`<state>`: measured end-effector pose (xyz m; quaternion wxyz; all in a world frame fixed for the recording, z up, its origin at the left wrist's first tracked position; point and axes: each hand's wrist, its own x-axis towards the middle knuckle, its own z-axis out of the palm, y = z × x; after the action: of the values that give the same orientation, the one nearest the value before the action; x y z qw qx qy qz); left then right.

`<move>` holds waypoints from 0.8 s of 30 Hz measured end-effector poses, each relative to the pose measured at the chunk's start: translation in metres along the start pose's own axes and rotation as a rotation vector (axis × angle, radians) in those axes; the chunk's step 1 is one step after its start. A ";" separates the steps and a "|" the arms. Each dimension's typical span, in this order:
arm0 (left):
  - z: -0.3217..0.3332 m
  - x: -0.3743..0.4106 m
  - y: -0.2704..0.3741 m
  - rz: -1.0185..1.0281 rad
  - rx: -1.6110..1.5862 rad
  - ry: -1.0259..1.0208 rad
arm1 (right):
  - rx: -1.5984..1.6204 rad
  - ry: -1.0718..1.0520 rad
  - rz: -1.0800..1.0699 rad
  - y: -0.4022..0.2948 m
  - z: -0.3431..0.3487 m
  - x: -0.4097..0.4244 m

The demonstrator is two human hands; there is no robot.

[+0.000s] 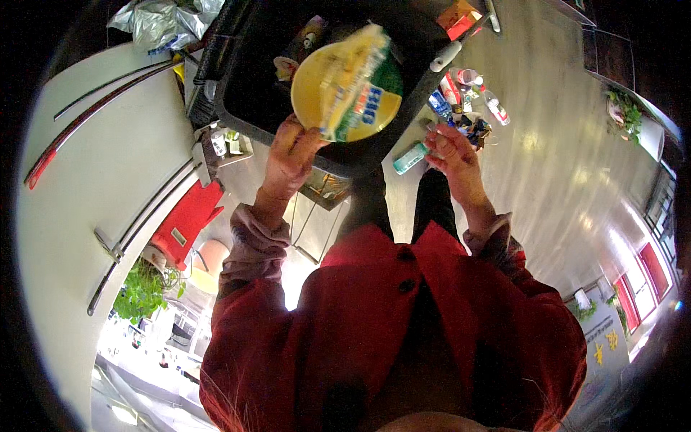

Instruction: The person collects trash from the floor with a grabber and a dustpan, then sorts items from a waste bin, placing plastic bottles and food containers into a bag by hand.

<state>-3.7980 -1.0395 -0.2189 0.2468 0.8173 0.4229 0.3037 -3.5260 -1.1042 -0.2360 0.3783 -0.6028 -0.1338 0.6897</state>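
My left hand [294,151] grips the lower edge of a round yellow-and-green food tub [378,110], which bears large print. The tub is tilted and partly blurred, with a crumpled film-like flap across it. Beneath it is the mouth of a large black bin [243,121]. To the right of the bin is my right hand [453,154], its fingers bent. A teal drink can [410,158] shows right at those fingertips; whether they hold it or it lies on the floor beyond, I cannot tell.
Plastic bottles [495,107] and a dark crumpled heap [475,132] lie on the floor at right. Inside the bin is some litter [286,69]. Silver plastic bags [162,24] are at the upper left. A small tray [326,189] with orange-brown bits stands below the bin.
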 end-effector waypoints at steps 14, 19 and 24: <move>0.013 0.019 0.061 0.383 0.097 -0.345 | 0.265 -0.064 0.042 -0.006 0.001 -0.027; 0.038 0.036 0.093 0.480 -0.010 -0.382 | 0.405 0.093 -0.026 0.011 -0.028 -0.056; 0.067 0.042 0.133 0.510 -0.098 -0.500 | 0.586 0.107 -0.117 0.028 -0.069 -0.081</move>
<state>-3.6594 -1.0832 -0.1654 0.2976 0.9328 0.1167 0.1663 -3.4727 -1.1967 -0.2113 0.5816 -0.4947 0.0562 0.6433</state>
